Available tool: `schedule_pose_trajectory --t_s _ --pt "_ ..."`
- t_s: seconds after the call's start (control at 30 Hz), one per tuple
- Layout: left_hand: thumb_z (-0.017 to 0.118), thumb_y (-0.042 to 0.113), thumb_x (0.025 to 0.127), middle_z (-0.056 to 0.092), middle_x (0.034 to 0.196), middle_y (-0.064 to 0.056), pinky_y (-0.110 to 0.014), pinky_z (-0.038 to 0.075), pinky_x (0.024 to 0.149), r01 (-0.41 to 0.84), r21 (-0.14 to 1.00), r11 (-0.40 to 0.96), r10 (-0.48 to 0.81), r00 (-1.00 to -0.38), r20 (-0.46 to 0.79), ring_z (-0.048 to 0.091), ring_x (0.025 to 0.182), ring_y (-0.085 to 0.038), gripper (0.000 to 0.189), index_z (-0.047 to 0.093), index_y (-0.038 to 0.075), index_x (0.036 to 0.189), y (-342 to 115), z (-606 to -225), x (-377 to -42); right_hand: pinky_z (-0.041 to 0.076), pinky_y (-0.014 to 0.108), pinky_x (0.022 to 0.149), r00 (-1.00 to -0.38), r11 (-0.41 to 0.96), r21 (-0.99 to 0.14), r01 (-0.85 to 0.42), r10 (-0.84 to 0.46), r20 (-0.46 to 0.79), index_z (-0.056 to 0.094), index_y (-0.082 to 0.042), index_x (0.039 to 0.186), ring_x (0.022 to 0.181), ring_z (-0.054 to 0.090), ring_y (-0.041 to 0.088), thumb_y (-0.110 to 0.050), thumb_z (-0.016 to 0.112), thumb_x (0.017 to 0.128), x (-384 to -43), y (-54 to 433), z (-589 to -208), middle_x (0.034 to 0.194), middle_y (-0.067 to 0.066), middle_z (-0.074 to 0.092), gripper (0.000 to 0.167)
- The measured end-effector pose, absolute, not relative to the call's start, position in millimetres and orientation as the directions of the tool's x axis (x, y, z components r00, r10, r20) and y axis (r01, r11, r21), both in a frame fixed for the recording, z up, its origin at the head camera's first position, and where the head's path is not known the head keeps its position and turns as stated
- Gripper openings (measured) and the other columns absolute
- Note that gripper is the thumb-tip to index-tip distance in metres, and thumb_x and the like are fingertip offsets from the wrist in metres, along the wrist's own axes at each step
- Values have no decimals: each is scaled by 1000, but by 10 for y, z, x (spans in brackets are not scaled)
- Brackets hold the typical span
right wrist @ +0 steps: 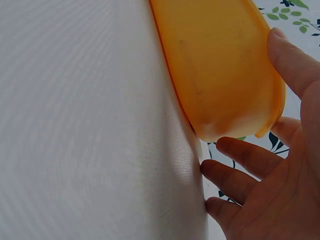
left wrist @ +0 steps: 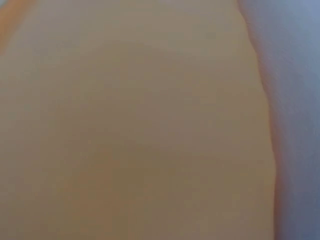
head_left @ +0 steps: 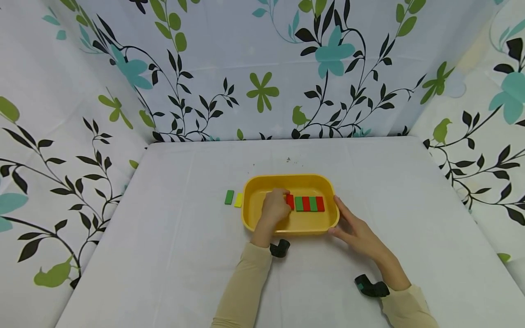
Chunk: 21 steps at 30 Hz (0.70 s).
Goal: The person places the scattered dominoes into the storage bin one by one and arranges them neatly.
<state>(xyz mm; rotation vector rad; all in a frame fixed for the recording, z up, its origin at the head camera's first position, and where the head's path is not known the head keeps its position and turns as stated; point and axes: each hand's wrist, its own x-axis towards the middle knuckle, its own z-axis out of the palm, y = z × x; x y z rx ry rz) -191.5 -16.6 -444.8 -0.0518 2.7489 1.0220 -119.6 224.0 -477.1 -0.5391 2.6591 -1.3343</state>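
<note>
A yellow tray [head_left: 289, 228] sits on the white table in the head view. My left hand [head_left: 275, 207] reaches down into it, fingertips pinching a red tile [head_left: 290, 202]. Just right of that tile is a row of several alternating tiles, with a green tile [head_left: 299, 204] at its left end and a red tile [head_left: 320, 204] at its right. My right hand [head_left: 356, 230] touches the tray's right end; in the right wrist view its thumb lies against the side and the other fingers extend loosely past the end. The left wrist view is filled by a blurred close surface.
Left of the tray lie a green tile [head_left: 229, 197] and a yellow tile [head_left: 238, 200], the yellow one close to the tray wall. White cloth covers the table [head_left: 172, 255]. Leaf-patterned curtains [head_left: 229, 54] stand behind it and on both sides.
</note>
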Motion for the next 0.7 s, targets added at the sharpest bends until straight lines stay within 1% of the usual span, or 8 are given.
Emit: schedule_pose_trajectory --t_s 0.3,0.47,0.6,0.7 --pt "63 0 85 66 124 -8 -36 51 90 -96 594 799 44 -975 -217 59 99 -24 46 63 10 130 -139 -4470 -1909 28 58 110 -931 553 -792 -260 -360 54 9 -26 158 144 30 40 -27 68 92 -1190 2240 -4769 163 13 19 89" --pt "65 1 86 66 124 -8 -37 51 91 -65 563 824 65 -976 -208 60 101 -25 45 63 10 130 -133 -4458 -1897 28 58 110 -931 553 -791 -263 -361 57 9 -27 158 144 31 40 -27 68 92 -1195 2242 -4774 163 13 19 89" --pt "66 1 85 66 124 -8 -38 52 90 -57 553 831 73 -975 -210 61 102 -25 45 64 11 130 -132 -4448 -1889 28 58 110 -930 551 -791 -264 -362 58 9 -27 158 144 30 40 -27 68 92 -1198 2243 -4779 163 12 19 89" --pt "66 2 86 66 125 -8 -38 51 92 -57 547 835 75 -973 -217 61 103 -25 46 63 11 131 -128 -4444 -1887 28 58 110 -930 549 -793 -263 -362 57 9 -28 158 144 30 40 -27 68 92 -1197 2244 -4783 163 12 18 89"
